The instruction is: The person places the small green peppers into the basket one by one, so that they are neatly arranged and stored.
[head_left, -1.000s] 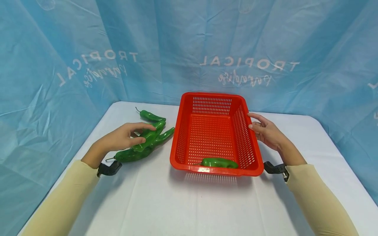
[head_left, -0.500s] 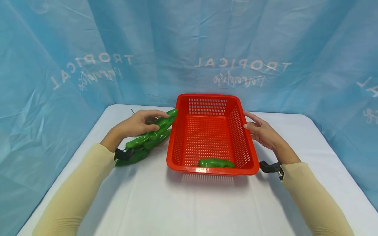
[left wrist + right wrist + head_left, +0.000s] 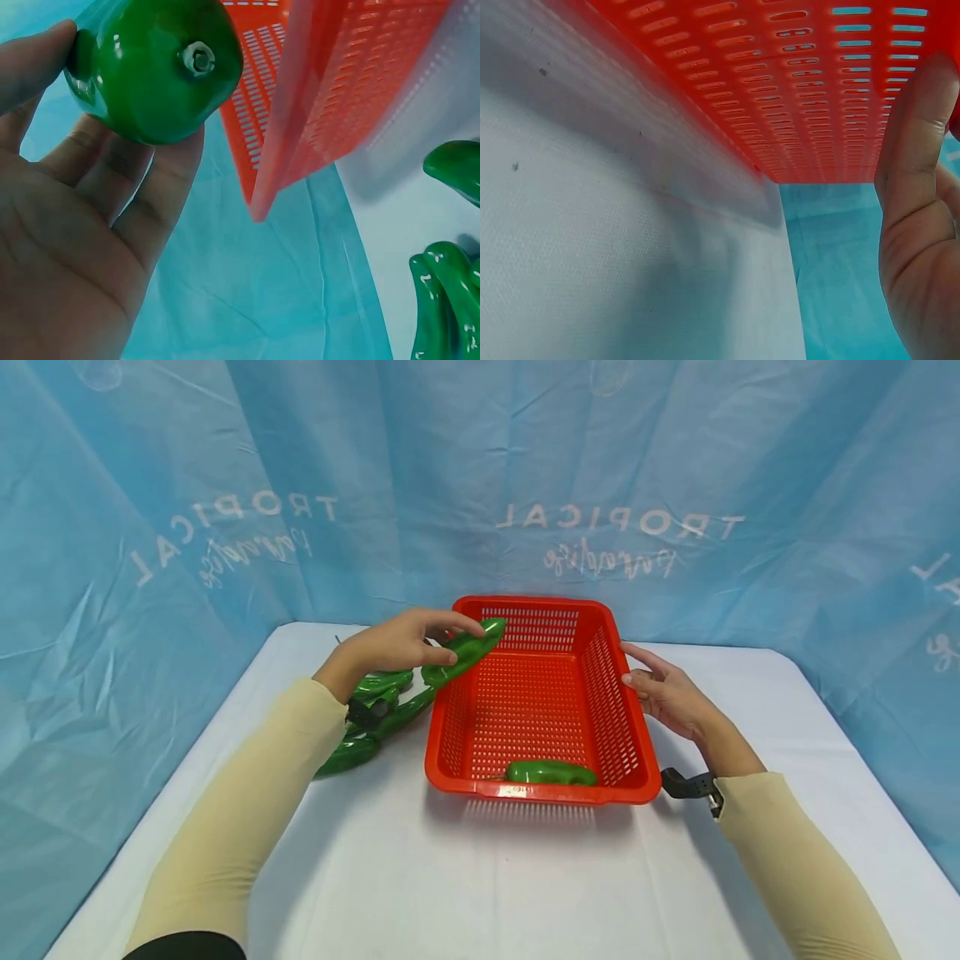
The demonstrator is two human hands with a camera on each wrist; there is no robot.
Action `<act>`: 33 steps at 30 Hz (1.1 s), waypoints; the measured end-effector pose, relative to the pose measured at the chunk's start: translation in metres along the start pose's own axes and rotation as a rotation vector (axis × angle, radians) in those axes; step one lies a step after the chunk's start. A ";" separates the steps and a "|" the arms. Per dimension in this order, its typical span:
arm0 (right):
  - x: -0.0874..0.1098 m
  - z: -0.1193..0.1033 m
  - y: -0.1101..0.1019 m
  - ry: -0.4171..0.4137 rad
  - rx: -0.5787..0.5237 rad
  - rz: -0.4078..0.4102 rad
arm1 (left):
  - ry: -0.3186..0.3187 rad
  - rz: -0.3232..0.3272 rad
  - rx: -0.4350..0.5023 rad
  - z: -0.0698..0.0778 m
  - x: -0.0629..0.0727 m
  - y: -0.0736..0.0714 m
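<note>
My left hand (image 3: 401, 639) holds a glossy long green pepper (image 3: 468, 653) between thumb and fingers, above the left rim of the red basket (image 3: 528, 710). In the left wrist view, the stem end of this pepper (image 3: 161, 71) faces the camera. At the basket's right side, my right hand (image 3: 671, 700) grips the rim with its thumb and fingers. The right wrist view shows one of its fingers (image 3: 922, 112) against the outer slotted wall; the others are mostly out of frame. Another green pepper (image 3: 551, 772) lies inside along the basket's near wall.
Several more green peppers (image 3: 405, 714) lie heaped left of the basket, partly hidden by my left wrist and its black strap (image 3: 366, 713). A white cloth covers the table (image 3: 487, 885). Blue printed sheeting (image 3: 450, 485) hangs behind and at both sides.
My left hand has picked up a pepper from the heap and carried it right, to over the basket's left rim. The right hand stays at the right rim.
</note>
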State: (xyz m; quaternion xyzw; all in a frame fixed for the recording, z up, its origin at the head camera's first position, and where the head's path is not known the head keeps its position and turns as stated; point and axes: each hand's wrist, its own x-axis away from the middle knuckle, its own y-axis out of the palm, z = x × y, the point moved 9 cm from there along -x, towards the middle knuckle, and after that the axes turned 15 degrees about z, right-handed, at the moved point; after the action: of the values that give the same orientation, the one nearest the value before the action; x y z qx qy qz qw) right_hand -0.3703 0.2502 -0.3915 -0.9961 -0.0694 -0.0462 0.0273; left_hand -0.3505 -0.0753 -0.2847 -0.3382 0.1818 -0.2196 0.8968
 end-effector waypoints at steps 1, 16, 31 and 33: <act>0.000 0.000 0.000 -0.002 0.004 0.000 | -0.008 -0.005 0.003 0.001 -0.002 0.001; -0.003 0.001 0.001 -0.008 0.013 -0.008 | -0.038 -0.083 0.028 0.008 -0.017 0.036; 0.001 0.003 -0.002 0.001 -0.026 -0.028 | -0.056 -0.195 0.027 0.006 -0.037 0.067; 0.000 0.004 -0.001 0.006 -0.043 -0.035 | -0.059 -0.209 0.016 0.006 -0.038 0.070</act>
State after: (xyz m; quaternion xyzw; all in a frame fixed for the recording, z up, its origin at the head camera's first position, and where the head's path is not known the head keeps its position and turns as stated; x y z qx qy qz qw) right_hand -0.3696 0.2513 -0.3954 -0.9950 -0.0857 -0.0510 0.0050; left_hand -0.3607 -0.0054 -0.3216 -0.3547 0.1172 -0.3035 0.8766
